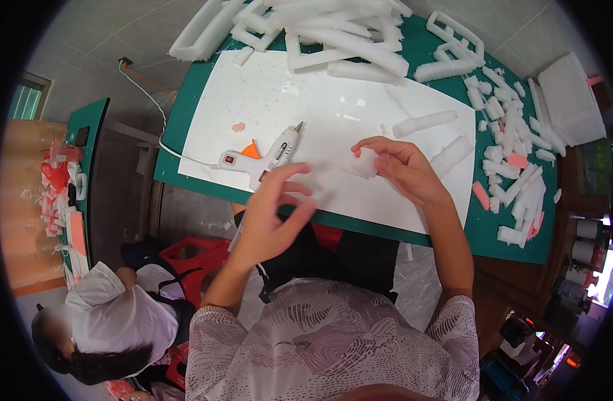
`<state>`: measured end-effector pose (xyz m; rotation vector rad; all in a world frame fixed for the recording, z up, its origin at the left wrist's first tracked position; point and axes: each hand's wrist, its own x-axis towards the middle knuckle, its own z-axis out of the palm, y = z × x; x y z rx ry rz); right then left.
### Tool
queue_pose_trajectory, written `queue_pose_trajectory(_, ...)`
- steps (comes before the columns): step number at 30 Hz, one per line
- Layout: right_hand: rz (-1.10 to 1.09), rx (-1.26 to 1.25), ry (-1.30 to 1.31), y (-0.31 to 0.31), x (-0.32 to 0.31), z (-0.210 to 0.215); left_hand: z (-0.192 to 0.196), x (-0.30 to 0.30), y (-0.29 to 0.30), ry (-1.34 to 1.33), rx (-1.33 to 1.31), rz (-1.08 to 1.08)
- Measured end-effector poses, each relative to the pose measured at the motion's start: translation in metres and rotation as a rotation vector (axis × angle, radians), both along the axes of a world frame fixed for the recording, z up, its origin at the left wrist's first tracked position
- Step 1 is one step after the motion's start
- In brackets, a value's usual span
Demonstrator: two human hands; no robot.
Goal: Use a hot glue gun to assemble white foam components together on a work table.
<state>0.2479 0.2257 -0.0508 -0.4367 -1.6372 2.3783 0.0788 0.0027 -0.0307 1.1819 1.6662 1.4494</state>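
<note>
Right hand (413, 177): thumb and fingertips pinching a small white foam piece (366, 162), right of frame center, over the white sheet (266, 100). Can't tell if the piece is touching the sheet.

Left hand (273, 217): holding nothing visible, fingers spread and curved, thumb apart, palm side facing the right of the frame. Sits just left of center, nearest to the white glue gun (272, 157). Hand overlaps the lower end of the gun's handle in view; fingers not wrapped round it. Can't tell if there's contact.

Glue gun lies on the sheet, left of center, metal nozzle (298, 126) pointing to the upper right. Orange part (251, 149) shows beside its body. White cord (163, 123) runs from the gun to a wall outlet (125, 62), upper left.

On the sheet: pink scrap (238, 127) above the gun; two white foam bars (425, 124) right of center, one above the other, lower one near the right wrist.

Sheet lies on the green table (487, 244). Top of frame: pile of white foam frames (346, 43). Right side: heap of white foam offcuts (510, 137), with pink foam pieces (481, 196) among them and at the edge. White foam block (570, 100) stands at upper right.

Far left: second green table (96, 134) with a red bag (55, 175) and more pieces. Lower left: another person (129, 314) in a white shirt, next to a red stool (196, 250).
</note>
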Motion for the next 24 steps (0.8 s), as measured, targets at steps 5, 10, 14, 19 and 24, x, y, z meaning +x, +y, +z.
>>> queue_pose_trajectory(5,-0.005,0.169,0.064,-0.006,-0.003,-0.002,-0.014,0.026,0.039,-0.341,0.054,-0.055)
queue_pose_trajectory(10,-0.051,0.031,0.025,-0.007,-0.003,-0.004,-0.024,0.024,0.051,-0.407,0.152,-0.050)
queue_pose_trajectory(14,-0.073,-0.049,0.013,-0.008,-0.001,-0.003,-0.019,0.019,0.057,-0.354,0.116,-0.048)
queue_pose_trajectory(19,-0.058,-0.109,0.015,-0.003,0.000,-0.010,-0.016,0.013,0.062,-0.319,0.104,-0.082)
queue_pose_trajectory(24,-0.078,-0.037,-0.013,-0.004,0.002,-0.011,-0.016,0.012,0.066,-0.263,0.090,-0.123)
